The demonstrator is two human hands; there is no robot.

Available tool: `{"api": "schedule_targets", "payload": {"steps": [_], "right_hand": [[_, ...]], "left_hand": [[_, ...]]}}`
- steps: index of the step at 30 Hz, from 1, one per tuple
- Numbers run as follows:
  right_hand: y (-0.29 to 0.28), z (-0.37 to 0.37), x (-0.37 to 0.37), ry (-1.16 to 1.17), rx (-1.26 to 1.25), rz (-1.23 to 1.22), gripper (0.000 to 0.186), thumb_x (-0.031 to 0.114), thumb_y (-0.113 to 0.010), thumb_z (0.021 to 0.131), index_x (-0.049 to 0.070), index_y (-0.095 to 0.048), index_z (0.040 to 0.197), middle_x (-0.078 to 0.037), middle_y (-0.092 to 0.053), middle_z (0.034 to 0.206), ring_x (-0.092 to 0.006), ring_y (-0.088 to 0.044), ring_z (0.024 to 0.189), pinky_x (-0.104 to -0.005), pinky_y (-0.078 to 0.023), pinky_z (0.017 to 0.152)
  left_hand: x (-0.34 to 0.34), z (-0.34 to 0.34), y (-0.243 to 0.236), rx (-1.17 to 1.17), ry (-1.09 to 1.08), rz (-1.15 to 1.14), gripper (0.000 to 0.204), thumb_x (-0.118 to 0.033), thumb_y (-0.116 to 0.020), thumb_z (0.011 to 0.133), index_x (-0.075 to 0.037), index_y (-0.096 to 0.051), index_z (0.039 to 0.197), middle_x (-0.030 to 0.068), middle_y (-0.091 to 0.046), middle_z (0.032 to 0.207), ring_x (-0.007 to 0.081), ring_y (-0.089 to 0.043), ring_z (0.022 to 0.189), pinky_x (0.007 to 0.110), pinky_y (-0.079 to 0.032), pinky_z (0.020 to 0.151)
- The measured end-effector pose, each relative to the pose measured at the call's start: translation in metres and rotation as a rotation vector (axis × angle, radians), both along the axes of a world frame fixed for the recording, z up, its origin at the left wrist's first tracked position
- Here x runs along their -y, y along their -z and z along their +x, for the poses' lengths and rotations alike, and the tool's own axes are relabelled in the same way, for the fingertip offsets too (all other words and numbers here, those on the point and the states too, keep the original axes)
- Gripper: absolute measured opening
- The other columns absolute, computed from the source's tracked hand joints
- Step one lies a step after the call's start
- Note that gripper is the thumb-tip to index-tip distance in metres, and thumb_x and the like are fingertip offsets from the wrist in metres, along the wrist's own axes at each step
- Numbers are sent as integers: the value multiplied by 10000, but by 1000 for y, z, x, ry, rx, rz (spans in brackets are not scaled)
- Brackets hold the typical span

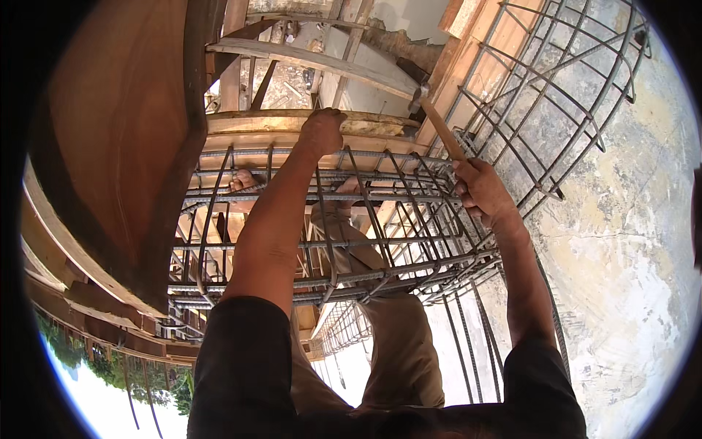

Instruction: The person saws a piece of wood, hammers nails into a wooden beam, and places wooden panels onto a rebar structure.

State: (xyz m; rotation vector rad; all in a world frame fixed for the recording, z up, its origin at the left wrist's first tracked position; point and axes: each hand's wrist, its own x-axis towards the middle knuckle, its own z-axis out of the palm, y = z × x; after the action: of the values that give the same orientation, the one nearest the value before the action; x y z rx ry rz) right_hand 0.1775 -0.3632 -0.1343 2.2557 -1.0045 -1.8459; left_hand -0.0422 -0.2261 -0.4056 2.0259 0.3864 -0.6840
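My right hand [484, 192] is closed round the wooden handle of a hammer [443, 132]. The hammer's metal head points away from me, beside the far right end of a timber beam [256, 121]. On that beam's edge rests my left hand [322, 132], its fingers curled over the wood. Between my arms and under them lies a cage of steel rebar [365, 243], made of long ribbed bars tied with square stirrups. My bare feet and trousered legs show partly through the bars.
Another rebar cage [563, 91] rises at the far right against a rough, patchy wall [621, 293]. A large plywood panel [121, 124] stands on the left. Beyond the beam, wooden braces [314, 62] cross over a lower level. Greenery shows at the lower left.
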Motion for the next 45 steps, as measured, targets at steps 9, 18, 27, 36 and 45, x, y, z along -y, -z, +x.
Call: {"api": "schedule_targets", "payload": {"steps": [9,18,27,36,45], "right_hand": [[22,-25,24,-133,980,691,317,327,-541,1039,31,-519,926,-92,-579,721,-161,-555,545,-305,-435,480],[-2,-9,17,-384,836,668,327,310,-581,1029,-11,-523,1005,-94,-592,686,-175,-565,543,-372,-447,475],[-65,-66,54,264,229,409,238,264,-558,1030,31,-525,1060,-16,-489,652,-85,-450,497,-266,-358,425],[-217,-211,173,104,500,731,153,86,-685,904,65,-539,947,2,-555,734,-89,-523,596,-265,-442,532],[-232,-247,126,-75,384,778,322,260,-728,823,-11,-624,961,-120,-674,815,-224,-632,698,-383,-502,645]], "left_hand": [[6,-18,3,52,-11,37,446,-123,-643,741,-37,-687,1176,154,-670,1208,326,-611,1171,421,-462,1063],[3,-40,6,161,-104,61,471,-47,-663,680,12,-682,1147,208,-686,1148,376,-637,1078,453,-489,994],[-12,-21,-33,-142,218,89,482,-219,-664,808,-23,-646,1248,188,-639,1312,329,-578,1254,407,-426,1104],[-65,17,-271,-18,-451,-148,497,-246,-586,890,-57,-587,1350,261,-649,1233,425,-624,1119,456,-489,1009],[-153,-127,-454,19,-669,204,453,-240,-619,891,-68,-625,1310,243,-662,1221,413,-641,1110,453,-514,968]]}}
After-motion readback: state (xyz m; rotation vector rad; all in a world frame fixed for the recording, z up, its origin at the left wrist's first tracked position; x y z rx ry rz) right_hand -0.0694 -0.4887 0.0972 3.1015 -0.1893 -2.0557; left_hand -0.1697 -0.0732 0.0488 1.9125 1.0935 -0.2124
